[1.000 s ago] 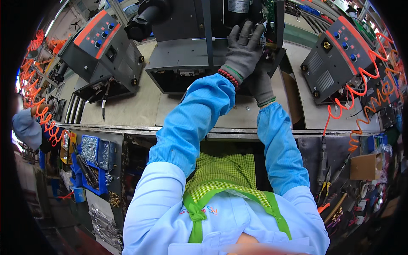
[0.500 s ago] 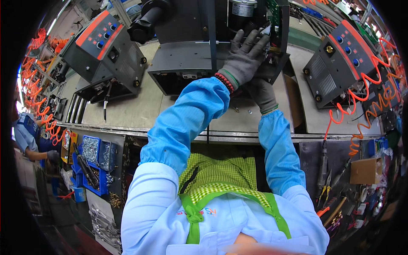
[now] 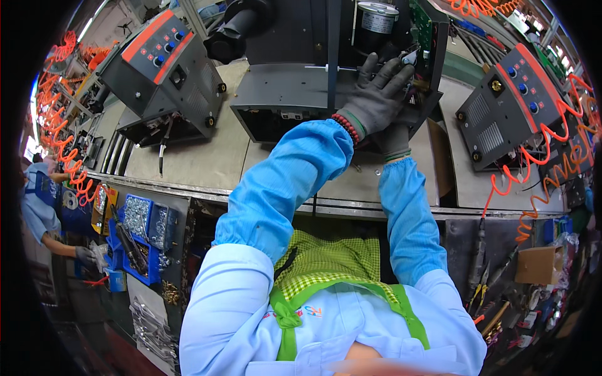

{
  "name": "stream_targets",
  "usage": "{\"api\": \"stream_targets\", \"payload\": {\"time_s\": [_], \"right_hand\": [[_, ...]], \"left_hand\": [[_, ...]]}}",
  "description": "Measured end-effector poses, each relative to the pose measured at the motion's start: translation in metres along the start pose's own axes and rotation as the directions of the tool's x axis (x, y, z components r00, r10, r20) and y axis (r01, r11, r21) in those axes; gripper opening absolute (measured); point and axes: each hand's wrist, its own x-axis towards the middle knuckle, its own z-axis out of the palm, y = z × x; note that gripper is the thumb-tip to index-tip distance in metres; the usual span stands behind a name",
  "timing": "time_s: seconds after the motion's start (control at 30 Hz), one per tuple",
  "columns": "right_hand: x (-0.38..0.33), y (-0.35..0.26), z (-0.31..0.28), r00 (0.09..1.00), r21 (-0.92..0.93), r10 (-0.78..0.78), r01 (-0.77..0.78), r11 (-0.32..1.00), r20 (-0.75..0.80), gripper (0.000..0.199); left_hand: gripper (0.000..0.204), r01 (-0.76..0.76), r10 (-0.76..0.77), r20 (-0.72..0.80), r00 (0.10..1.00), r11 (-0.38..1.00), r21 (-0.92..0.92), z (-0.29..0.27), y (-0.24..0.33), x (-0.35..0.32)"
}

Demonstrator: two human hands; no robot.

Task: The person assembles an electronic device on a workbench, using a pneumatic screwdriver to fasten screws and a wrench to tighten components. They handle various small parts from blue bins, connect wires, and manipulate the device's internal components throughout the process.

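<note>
My left hand (image 3: 374,103), in a grey glove with a red bead bracelet at the wrist, lies over the right part of an opened dark grey machine (image 3: 285,88). Its fingers are stretched out and spread, just below a black cylindrical part (image 3: 378,20) with a white label. Beneath it, my right hand (image 3: 396,141), also gloved, reaches into the lower right of the housing; its fingers are hidden. A green circuit board (image 3: 423,26) stands upright at the machine's right side. A dark upright post (image 3: 333,59) rises left of my left hand.
Similar machines with red-edged panels stand at left (image 3: 166,75) and right (image 3: 511,106). Orange coiled hoses (image 3: 544,141) hang at right. Blue bins (image 3: 135,216) of small hardware sit lower left, near a co-worker's gloved hand (image 3: 84,254). Pliers (image 3: 480,291) and a cardboard box (image 3: 538,265) lie lower right.
The view has shifted, so the machines appear farther right and slightly lower. My left hand has slid slightly nearer me over the machine. The co-worker's hand has moved down beside the bins.
</note>
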Motion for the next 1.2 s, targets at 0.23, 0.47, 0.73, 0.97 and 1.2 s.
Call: {"api": "stream_targets", "payload": {"time_s": [0.23, 0.47, 0.73, 0.97, 1.2], "right_hand": [[-0.001, 0.0, -0.004, 0.994, -0.226, -0.079, 0.094, 0.97, 0.075, 0.074], [-0.01, -0.004, -0.002, 0.996, -0.155, 0.023, -0.008, 0.988, 0.091, 0.076], [-0.005, -0.001, 0.0, 0.98, -0.214, -0.096, 0.133, 0.968, 0.172, 0.07], [-0.013, -0.006, 0.001, 0.984, -0.063, 0.004, 0.007, 0.998, 0.179, 0.071], [0.0, -0.004, -0.007, 0.964, -0.326, -0.258, 0.265, 0.907, 0.066, 0.07]], "left_hand": [[0.031, 0.076, -0.074, 0.058, 0.996, 0.996, -0.04, 0.0, 0.005, -0.004], [0.036, 0.111, -0.111, 0.007, 0.994, 0.994, -0.008, 0.005, 0.008, -0.009], [0.039, 0.143, -0.139, 0.082, 0.987, 0.988, -0.052, -0.003, 0.011, -0.009], [0.036, 0.141, -0.14, 0.026, 0.99, 0.99, -0.021, 0.002, 0.01, -0.01], [0.037, 0.139, -0.136, 0.067, 0.988, 0.989, -0.043, -0.001, 0.009, -0.009]]}}
